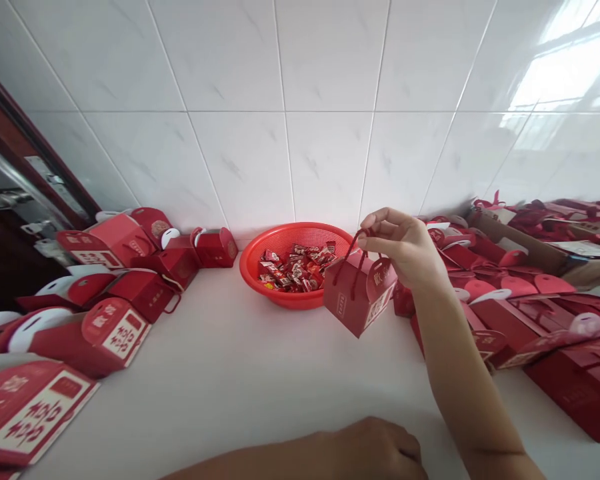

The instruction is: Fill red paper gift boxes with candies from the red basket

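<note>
My right hand (393, 243) pinches the twisted cord handles of a small red gift box (347, 293). The box hangs tilted just above the white surface, its cords pulled up and its printed white panel facing right. Behind and left of it is an orange-red plastic basket (260, 291) with many wrapped candies (300, 270) inside; the box overlaps its right rim in view. My left hand (380, 447) rests low near the front edge, back up, fingers curled in. No object shows in it, and its lower part is cut off by the frame.
More red gift boxes (100, 333) stand in rows on the left. On the right lie crowded red boxes (520, 320), with a cardboard carton (525, 243) of red items behind. A tiled wall (325, 160) closes off the back; a door with a metal handle (5, 200) is far left.
</note>
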Motion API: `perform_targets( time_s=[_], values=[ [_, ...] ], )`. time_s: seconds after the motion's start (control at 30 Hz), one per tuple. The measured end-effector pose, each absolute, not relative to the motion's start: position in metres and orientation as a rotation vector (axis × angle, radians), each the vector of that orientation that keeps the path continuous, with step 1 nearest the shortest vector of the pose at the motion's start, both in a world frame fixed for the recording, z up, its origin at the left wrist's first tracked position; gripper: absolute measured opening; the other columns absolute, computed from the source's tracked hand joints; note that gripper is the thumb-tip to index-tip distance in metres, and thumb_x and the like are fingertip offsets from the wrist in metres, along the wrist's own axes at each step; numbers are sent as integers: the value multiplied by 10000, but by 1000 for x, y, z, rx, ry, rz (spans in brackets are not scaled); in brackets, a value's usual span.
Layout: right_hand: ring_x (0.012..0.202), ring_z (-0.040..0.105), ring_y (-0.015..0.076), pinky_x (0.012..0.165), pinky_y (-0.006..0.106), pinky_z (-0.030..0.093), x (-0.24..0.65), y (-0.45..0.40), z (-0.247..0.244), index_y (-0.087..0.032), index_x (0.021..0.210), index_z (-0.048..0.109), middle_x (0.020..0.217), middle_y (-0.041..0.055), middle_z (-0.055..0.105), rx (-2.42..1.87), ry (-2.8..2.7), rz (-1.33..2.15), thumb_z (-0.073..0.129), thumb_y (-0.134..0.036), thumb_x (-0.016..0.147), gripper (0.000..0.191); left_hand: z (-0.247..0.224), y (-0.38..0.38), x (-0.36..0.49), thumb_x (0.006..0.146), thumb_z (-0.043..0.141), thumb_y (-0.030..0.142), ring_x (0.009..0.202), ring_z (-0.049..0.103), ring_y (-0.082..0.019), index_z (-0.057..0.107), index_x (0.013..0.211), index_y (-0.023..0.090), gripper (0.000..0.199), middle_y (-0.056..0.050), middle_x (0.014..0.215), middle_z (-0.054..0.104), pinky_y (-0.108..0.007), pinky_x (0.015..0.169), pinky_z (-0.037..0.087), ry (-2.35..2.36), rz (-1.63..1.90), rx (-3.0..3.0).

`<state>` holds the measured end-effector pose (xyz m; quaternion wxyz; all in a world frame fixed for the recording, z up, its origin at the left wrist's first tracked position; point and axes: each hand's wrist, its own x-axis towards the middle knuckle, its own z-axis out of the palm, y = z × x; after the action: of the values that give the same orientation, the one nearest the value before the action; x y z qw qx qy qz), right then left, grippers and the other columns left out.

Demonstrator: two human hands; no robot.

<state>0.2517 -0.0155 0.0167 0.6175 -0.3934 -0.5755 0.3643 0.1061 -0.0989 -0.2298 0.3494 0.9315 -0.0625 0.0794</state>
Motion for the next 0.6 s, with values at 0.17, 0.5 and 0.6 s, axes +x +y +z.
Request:
perform_targets(
  time_s=[0.17, 0.5, 0.6],
  values=[
    [639, 590, 113, 603, 275, 451, 286, -11, 55, -171, 797, 667, 670, -21, 616, -1025, -1333, 474, 731, -65, 654, 189, -239, -96, 110, 901, 668, 366, 909, 702, -180, 727, 1071, 229, 226, -45, 967, 707, -242, 861, 542, -205, 238, 2406],
    [559, 486, 57, 659, 355, 403, 381, -21, 117, -121, 648, 685, 516, -47, 536, -1633, -1144, -271, 727, 55, 657, 181, -216, -102, 107, 937, 612, 373, 778, 671, -150, 763, 961, 183, 243, -51, 836, 705, -218, 769, 543, -120, 288, 2398],
    [559, 466, 45, 662, 371, 393, 417, -30, 111, -65, 744, 752, 607, 18, 640, -1786, -1013, -365, 746, -4, 699, 76, -216, -102, 108, 937, 618, 355, 777, 670, -148, 758, 957, 188, 219, -49, 828, 704, -215, 762, 544, -115, 301, 2383]
  ],
)
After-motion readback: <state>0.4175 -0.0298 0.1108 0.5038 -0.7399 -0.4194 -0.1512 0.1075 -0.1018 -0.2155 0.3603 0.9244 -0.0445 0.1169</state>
